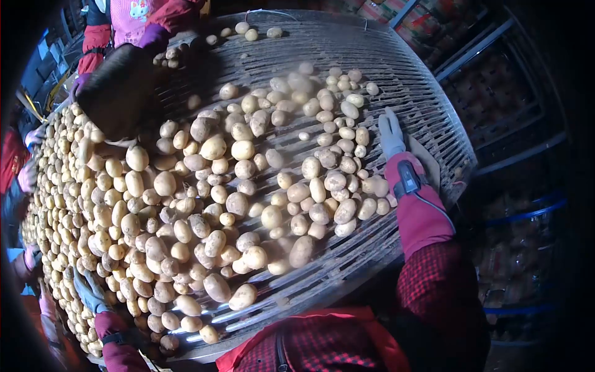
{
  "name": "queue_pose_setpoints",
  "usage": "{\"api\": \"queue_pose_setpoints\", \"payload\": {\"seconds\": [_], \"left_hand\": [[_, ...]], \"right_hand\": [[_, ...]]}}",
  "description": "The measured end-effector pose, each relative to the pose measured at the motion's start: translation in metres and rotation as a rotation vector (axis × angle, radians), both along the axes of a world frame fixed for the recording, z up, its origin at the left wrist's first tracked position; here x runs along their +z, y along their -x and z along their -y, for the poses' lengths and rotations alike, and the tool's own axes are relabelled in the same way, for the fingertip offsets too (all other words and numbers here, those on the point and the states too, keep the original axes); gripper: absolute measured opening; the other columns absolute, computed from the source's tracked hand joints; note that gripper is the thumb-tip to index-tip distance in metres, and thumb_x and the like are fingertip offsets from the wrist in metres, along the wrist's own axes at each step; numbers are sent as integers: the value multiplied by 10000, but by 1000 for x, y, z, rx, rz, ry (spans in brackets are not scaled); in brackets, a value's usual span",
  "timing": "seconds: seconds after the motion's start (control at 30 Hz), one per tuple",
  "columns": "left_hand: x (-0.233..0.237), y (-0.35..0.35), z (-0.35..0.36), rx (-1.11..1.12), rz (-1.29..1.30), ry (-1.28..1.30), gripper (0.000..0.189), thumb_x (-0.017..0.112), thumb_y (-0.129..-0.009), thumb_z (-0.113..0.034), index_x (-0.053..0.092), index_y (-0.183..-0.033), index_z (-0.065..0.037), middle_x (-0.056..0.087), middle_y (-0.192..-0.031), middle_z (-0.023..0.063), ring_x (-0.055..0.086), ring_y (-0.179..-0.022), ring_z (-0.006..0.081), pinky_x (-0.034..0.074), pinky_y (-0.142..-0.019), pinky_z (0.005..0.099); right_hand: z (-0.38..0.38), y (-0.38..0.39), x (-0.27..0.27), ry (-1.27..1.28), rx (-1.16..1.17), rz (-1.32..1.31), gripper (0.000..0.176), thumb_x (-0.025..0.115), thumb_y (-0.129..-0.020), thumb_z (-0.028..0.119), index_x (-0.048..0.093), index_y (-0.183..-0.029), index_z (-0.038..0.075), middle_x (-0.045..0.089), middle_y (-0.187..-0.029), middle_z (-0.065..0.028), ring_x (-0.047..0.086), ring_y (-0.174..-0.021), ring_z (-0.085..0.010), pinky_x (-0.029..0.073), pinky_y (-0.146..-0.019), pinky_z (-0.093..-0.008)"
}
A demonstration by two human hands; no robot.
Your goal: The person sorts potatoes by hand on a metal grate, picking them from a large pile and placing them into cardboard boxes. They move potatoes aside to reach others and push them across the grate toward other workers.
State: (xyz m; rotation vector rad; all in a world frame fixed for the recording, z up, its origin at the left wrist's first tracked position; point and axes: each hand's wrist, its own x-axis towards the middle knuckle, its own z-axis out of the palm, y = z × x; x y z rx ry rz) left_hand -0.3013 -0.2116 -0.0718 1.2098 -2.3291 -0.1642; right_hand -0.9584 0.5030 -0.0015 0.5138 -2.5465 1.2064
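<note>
Many potatoes point(243, 150) lie heaped on a slatted metal table point(322, 49), densest toward the left. My right hand point(391, 133), in a grey glove, rests at the right side of the slats beside the pile's edge, fingers stretched out, with a flat board point(425, 162) next to the wrist. My left hand point(90, 291), also gloved, lies against the potatoes at the lower left, fingers apart. No potato shows in either hand.
At the upper left a person in a pink apron point(131, 22) holds a dark container point(118, 93) over the potatoes. Other people's gloved hands point(28, 177) line the left edge. Metal racks point(489, 93) stand at the right.
</note>
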Motion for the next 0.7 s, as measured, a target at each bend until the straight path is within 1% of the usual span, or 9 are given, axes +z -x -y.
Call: {"api": "queue_pose_setpoints", "payload": {"seconds": [0.07,0.13,0.33,0.53,0.57,0.6,0.63,0.67,0.7], "left_hand": [[-3,-4,6,-5,38,79,554,502,-1083,-393,499,-1500,-28,539,-1473,236,498,-1379,376,372,-1163,448],[-10,-10,11,-9,46,103,556,505,-1082,-389,499,-1501,-23,525,-1494,238,478,-1402,374,356,-1177,449],[-8,-6,9,13,0,8,577,515,-1074,-419,514,-1489,-17,549,-1468,235,508,-1372,365,383,-1154,444],[-20,-10,28,10,70,81,584,518,-1070,-437,520,-1489,-30,570,-1434,249,523,-1347,385,404,-1134,442],[-18,-10,29,-1,68,32,581,522,-1070,-438,517,-1497,-43,551,-1457,248,511,-1367,379,399,-1145,438],[-22,-10,31,-6,16,31,587,529,-1067,-448,514,-1504,-56,525,-1486,244,492,-1390,374,391,-1161,433],[-26,-11,33,6,-3,16,592,530,-1065,-455,513,-1507,-61,507,-1506,241,482,-1402,371,388,-1167,431],[-27,-10,35,25,-23,-1,597,532,-1063,-463,511,-1510,-67,490,-1526,239,471,-1414,368,384,-1174,428],[-22,-8,30,39,-24,-49,601,545,-1059,-459,503,-1518,-72,462,-1557,237,450,-1436,360,379,-1180,427]], "right_hand": [[-1,10,-23,-162,-6,-9,485,520,-1079,321,500,-1502,84,544,-1499,-137,503,-1384,-268,397,-1143,-351],[14,13,-39,12,83,137,487,526,-1078,325,502,-1502,85,537,-1506,-129,491,-1397,-246,391,-1148,-349],[130,-53,19,155,243,360,379,471,-1108,205,567,-1433,37,568,-1448,-99,514,-1351,-170,388,-1156,-310],[264,-129,-3,363,588,345,408,618,-1051,325,588,-1380,87,663,-1175,-48,618,-1070,-146,507,-967,-326],[282,-151,12,505,568,584,437,649,-1032,268,553,-1417,86,652,-1120,-43,608,-1028,-134,508,-945,-294],[288,-176,36,353,612,493,523,671,-1009,321,512,-1448,84,659,-1142,-85,612,-1041,-165,508,-957,-329],[309,-183,-1,325,565,295,606,689,-984,379,479,-1469,82,659,-1126,-114,613,-1033,-213,505,-964,-366],[305,-207,27,235,622,393,652,703,-961,435,482,-1460,78,661,-1166,-141,618,-1099,-254,492,-998,-398],[300,-225,30,220,738,451,554,662,-1018,329,475,-1502,134,625,-1302,-117,568,-1207,-232,474,-1026,-405]]}}
